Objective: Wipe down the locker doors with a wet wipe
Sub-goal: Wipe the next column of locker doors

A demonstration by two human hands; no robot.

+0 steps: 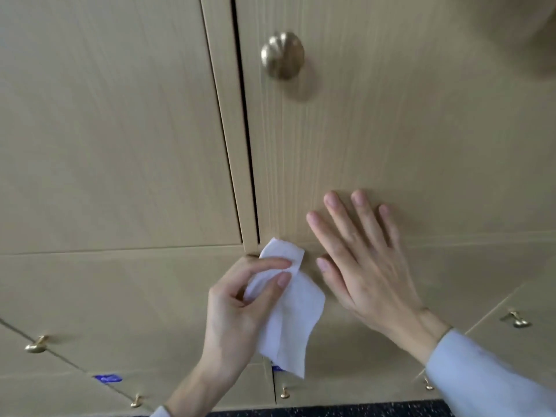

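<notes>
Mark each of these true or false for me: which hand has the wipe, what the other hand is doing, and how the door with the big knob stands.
1. The left hand pinches the wet wipe. True.
2. The right hand grips the round knob. False: it is spread with straight fingers on the locker door, well below the knob.
3. The wipe is bunched into a ball. False: it hangs loose as a sheet.
4. A dark gap shows along that door's left edge. True.
</notes>
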